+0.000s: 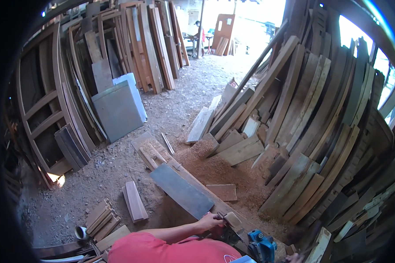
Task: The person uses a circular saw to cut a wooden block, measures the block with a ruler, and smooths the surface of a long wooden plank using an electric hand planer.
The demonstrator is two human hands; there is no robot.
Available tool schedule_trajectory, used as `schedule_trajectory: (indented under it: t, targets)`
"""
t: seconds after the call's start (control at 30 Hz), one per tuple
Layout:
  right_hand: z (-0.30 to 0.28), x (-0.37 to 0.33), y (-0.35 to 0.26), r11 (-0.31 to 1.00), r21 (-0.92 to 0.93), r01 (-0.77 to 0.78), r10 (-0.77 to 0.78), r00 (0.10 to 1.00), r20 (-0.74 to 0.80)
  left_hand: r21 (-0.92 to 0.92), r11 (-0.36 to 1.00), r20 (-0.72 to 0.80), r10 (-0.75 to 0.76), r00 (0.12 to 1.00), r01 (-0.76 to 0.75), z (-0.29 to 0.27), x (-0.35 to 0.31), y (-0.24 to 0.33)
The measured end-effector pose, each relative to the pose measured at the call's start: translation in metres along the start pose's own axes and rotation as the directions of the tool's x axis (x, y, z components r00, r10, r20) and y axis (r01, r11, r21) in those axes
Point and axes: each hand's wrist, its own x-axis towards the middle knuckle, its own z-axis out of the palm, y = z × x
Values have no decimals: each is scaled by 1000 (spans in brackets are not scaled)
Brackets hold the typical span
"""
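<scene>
My left hand (211, 222) is reaching across from the lower middle, its fingers curled near the end of a flat grey board (182, 189). What it grips is too small and dark to make out. Just right of it lies a short tan wooden piece (233, 220). A blue power planer (262, 246) sits farther right, close to my body. At the lower edge my right hand (294, 258) shows only in part and blurred, right of the planer. The grey board lies across a long wooden plank bench (191, 180).
Upright planks (303, 96) lean in a dense stack on the right. Door frames (41, 109) and a grey panel (118, 111) stand on the left. Wood shavings (232, 175) cover the ground beside the bench. Offcuts (135, 201) lie at the lower left. A person (202, 34) is far back.
</scene>
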Motion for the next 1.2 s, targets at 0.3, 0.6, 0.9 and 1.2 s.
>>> schedule_trajectory:
  t: [0.3, 0.6, 0.9, 1.2]
  targets:
    - [157, -74, -23, 896, -363, 255, -121, 927, 354, -13, 997, -7, 74, 997, -74, 7, -14, 16]
    - [166, -77, -12, 986, 21, 167, -150, 811, 566, 230, 968, -37, 107, 994, -95, 9, 9, -2]
    - [158, -69, -13, 984, -7, 178, -139, 792, 594, 127, 987, -28, 98, 995, -94, 8, 2, 14]
    - [156, -68, -16, 983, -16, 181, -134, 783, 608, 170, 982, -8, 83, 997, -81, 8, 4, 12]
